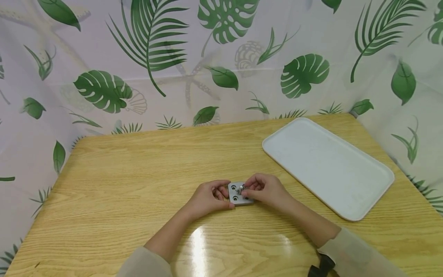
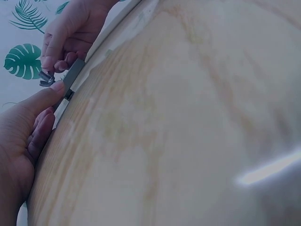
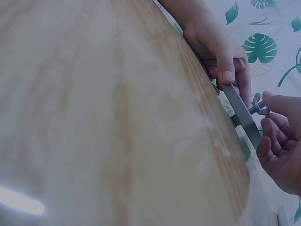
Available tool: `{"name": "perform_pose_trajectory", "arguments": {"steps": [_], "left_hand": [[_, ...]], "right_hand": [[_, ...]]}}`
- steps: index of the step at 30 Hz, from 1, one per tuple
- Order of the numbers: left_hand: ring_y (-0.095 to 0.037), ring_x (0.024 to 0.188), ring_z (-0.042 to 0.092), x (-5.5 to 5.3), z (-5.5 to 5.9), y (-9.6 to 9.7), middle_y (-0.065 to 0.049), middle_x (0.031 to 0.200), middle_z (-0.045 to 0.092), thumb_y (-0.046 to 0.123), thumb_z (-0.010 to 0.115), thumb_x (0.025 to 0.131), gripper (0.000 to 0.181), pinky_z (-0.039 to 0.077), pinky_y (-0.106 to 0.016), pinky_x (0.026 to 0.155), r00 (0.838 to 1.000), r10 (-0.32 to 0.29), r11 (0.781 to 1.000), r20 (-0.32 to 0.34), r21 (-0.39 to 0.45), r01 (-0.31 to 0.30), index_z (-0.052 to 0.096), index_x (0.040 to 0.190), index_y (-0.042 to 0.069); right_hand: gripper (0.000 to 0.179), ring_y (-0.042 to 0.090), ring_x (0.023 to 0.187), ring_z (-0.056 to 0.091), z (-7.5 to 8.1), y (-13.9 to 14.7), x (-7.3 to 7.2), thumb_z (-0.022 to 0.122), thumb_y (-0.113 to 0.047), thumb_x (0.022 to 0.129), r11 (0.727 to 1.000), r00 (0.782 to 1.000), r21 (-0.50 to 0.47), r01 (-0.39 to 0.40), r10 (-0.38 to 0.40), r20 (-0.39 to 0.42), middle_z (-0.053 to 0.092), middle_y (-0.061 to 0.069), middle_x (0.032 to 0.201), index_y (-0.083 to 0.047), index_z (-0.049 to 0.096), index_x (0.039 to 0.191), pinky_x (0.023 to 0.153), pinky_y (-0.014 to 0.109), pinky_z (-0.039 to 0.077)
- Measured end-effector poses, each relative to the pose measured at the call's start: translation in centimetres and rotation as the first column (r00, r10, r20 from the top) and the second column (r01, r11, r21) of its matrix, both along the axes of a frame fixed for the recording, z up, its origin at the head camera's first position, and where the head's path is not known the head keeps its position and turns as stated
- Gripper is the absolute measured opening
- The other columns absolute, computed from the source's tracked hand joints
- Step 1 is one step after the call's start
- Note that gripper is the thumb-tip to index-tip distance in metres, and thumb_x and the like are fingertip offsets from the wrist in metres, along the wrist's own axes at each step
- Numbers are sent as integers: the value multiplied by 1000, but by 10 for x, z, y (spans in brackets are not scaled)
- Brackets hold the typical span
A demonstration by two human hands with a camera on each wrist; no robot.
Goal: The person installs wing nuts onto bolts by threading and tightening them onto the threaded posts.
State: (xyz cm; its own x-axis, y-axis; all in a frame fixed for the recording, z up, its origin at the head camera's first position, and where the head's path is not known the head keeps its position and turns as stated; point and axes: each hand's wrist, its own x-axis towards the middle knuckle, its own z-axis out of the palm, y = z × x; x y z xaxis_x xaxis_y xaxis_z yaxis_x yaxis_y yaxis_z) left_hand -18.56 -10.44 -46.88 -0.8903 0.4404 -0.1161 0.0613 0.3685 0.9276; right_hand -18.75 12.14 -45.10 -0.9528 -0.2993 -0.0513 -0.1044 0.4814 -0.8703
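Observation:
A small grey metal plate (image 1: 241,202) with round holes lies over the middle of the table, near its front. From its middle stands a threaded bolt carrying a wing nut (image 3: 257,105). My left hand (image 1: 207,198) grips the plate from the left, thumb at the near edge and a finger at the far edge. On the other side, my right hand (image 1: 270,191) has thumb and fingertips at the wing nut and pinches it. The right wrist view shows a dark stub (image 3: 235,121) under the plate. My right fingers partly cover the plate's right side.
A white rectangular tray (image 1: 328,165) rests on the wooden table (image 1: 138,165) at the back right. Leaf-patterned cloth (image 1: 187,77) hangs behind and beside the table. A black object (image 1: 322,265) is by the right sleeve at the front edge.

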Motion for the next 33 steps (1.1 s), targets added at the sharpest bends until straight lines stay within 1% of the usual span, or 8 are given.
{"name": "perform_pose_trajectory", "arguments": {"steps": [2,5,11,15,20,24,27,33], "left_hand": [[-12,74,57,-2,-5,0,-1,92,62,24,84,71,69,47,-20,66,1000,-1,1000,-4,7,1,55,132,9],[-13,75,57,-3,-8,-1,-2,91,62,25,85,70,70,48,-21,66,1000,-4,1000,-9,17,4,55,131,8],[-13,74,58,-4,-10,-1,-2,91,62,26,85,70,70,48,-21,66,1000,-2,1000,-12,7,3,55,130,7],[-13,74,58,-4,-9,-1,-1,91,62,26,85,70,70,48,-22,65,1000,-3,1000,-11,9,3,55,131,7],[-13,74,58,-4,-9,-1,-1,91,62,26,85,70,70,48,-22,65,1000,-3,1000,-16,11,3,55,131,7],[-13,74,58,-4,-10,-1,0,91,62,25,85,70,70,48,-21,65,1000,-3,1000,-18,9,3,55,131,7],[-12,74,58,-4,-10,-1,0,91,62,25,85,70,70,48,-21,64,1000,-2,1000,-19,9,2,55,131,7],[-12,74,58,-3,-7,-1,0,90,62,26,85,70,70,48,-21,65,1000,1,1000,-14,4,-1,55,131,7]], "right_hand": [[20,12,65,54,-1,1,1,74,-20,82,1000,1000,-9,-5,5,-2,63,2,76,-3,67,91,55,20,44],[15,10,64,52,-2,2,2,70,-16,86,1000,1000,-23,-8,8,-8,62,2,76,-2,67,91,55,20,44],[10,6,62,50,-3,3,3,62,-5,88,998,1000,-62,-26,26,-8,64,7,79,3,66,93,54,19,43],[9,5,61,49,0,3,4,60,-4,88,997,999,-63,-44,44,-1,62,7,77,4,64,91,54,19,42],[10,6,64,50,2,3,5,62,-7,89,997,998,-54,-56,57,8,59,3,75,3,62,91,56,19,43],[10,7,68,52,-1,3,4,65,-8,87,998,998,-37,-54,53,-18,61,4,77,2,63,90,59,19,44],[10,8,67,54,-3,3,3,66,-8,86,998,998,-29,-49,48,-30,62,4,76,1,63,89,59,19,45],[15,10,64,53,-4,1,1,72,-14,83,1000,1000,16,9,-9,-15,62,2,74,-2,63,85,55,20,44]]}}
